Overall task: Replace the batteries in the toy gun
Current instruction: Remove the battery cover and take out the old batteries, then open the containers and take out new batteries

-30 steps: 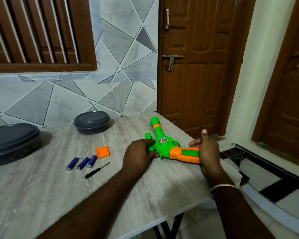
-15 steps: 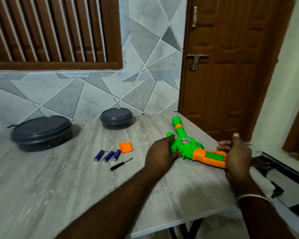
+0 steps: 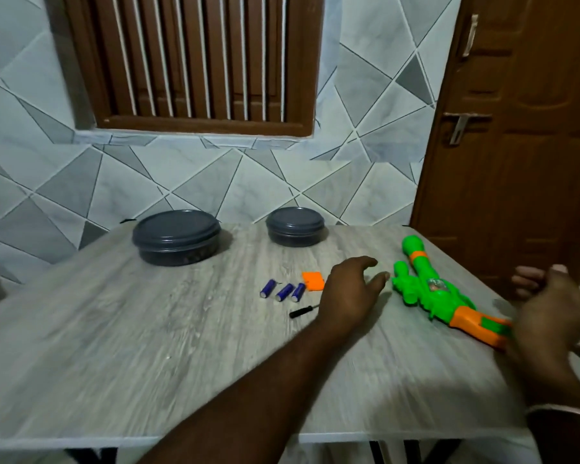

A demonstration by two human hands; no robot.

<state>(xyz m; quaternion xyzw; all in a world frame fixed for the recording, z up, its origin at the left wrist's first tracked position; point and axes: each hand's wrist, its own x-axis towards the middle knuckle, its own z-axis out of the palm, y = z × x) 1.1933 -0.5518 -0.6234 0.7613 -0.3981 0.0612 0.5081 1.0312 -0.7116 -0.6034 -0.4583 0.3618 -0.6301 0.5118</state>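
A green and orange toy gun [image 3: 429, 289] lies on the grey wood-grain table [image 3: 148, 346] at the right, its barrel pointing away from me. My right hand [image 3: 553, 309] is closed around its orange grip end by the table's right edge. My left hand [image 3: 349, 293] hovers with spread fingers just left of the gun, not touching it. Left of that hand lie an orange battery cover [image 3: 312, 281], three blue batteries [image 3: 283, 291] side by side, and a small black screwdriver [image 3: 303, 311].
Two dark lidded round containers stand at the back of the table, a large one [image 3: 176, 236] and a smaller one [image 3: 294, 226]. A tiled wall with a barred window is behind. A brown door [image 3: 523, 145] is at the right, past the table's edge.
My left hand has let go of the gun's body and moved left, fingers apart. My head has turned left, so everything has shifted right in view.
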